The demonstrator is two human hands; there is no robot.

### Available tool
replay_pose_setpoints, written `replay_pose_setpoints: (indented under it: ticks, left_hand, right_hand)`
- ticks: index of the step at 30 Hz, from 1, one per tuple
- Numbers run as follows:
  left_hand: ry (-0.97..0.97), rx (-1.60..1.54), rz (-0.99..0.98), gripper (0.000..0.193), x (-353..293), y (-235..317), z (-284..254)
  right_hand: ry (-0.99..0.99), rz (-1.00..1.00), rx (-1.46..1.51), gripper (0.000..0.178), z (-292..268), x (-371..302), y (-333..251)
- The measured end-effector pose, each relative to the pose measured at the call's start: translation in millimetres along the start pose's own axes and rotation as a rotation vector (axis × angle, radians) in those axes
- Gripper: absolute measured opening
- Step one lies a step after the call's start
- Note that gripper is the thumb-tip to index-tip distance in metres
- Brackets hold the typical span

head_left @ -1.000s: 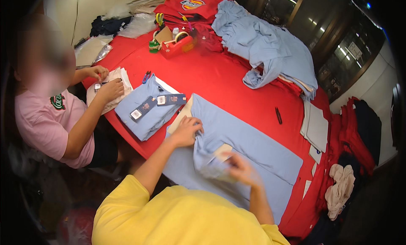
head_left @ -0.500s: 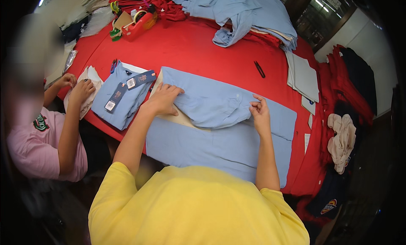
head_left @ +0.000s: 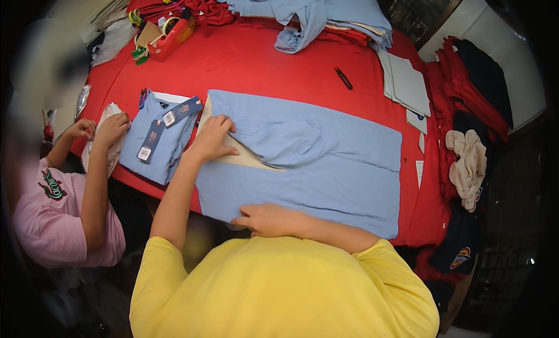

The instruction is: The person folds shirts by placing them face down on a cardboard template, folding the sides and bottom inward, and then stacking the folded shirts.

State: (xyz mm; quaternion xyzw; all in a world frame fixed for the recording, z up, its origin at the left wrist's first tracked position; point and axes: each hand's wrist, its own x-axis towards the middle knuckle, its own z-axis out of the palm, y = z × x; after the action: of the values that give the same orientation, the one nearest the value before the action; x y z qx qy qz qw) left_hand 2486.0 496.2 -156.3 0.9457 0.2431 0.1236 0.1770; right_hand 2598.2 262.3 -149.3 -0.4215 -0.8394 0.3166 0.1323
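Observation:
A light blue shirt [head_left: 343,180] lies folded lengthwise in front of me, its sleeve [head_left: 279,140] laid back along the body. Between the layers at its left end shows a cream board or paper [head_left: 247,156]. My left hand [head_left: 213,138] rests on that end, fingers apart, thumb over the cream piece. Down at the shirt's near edge, close to my body, my right hand [head_left: 271,219] has its fingers curled and closed on the cloth. The fingertips are partly hidden there.
Left of the shirt lies a folded blue shirt [head_left: 154,134] with dark tags. Beyond it, a person's hands [head_left: 105,131] handle pale cloth. Thread snips [head_left: 343,78], a red tape dispenser [head_left: 172,41], white boards [head_left: 404,84] and a blue garment pile [head_left: 349,14] sit on the red-covered table.
My right hand has left the sleeve's cuff end and come down left to the shirt's near edge. The sleeve now lies flatter. My left hand stays at the left end.

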Motion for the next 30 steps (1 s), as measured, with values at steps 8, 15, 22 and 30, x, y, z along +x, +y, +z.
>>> replay_pose_setpoints:
  ticks: [8, 15, 22, 30]
  left_hand:
    - [-0.159, -0.497, -0.248, 0.057, 13.3, -30.2, 0.6]
    - [-0.176, -0.841, -0.61, 0.079, 35.9, -45.9, -16.6]
    - [0.122, 0.007, -0.173, 0.041, 26.6, -12.5, 19.6]
    - [0.427, 0.214, -0.219, 0.019, 31.8, -1.6, 51.0]
  right_hand:
    - [-0.152, -0.012, 0.143, 0.009, -25.7, 29.3, 23.3]
    - [1.195, 0.518, 0.08, 0.016, -148.8, -8.8, 132.2]
    - [0.963, 0.781, -0.293, 0.03, -20.5, -160.9, 25.1]
    - [1.12, 1.074, -0.501, 0.014, 41.1, -258.0, 49.8]
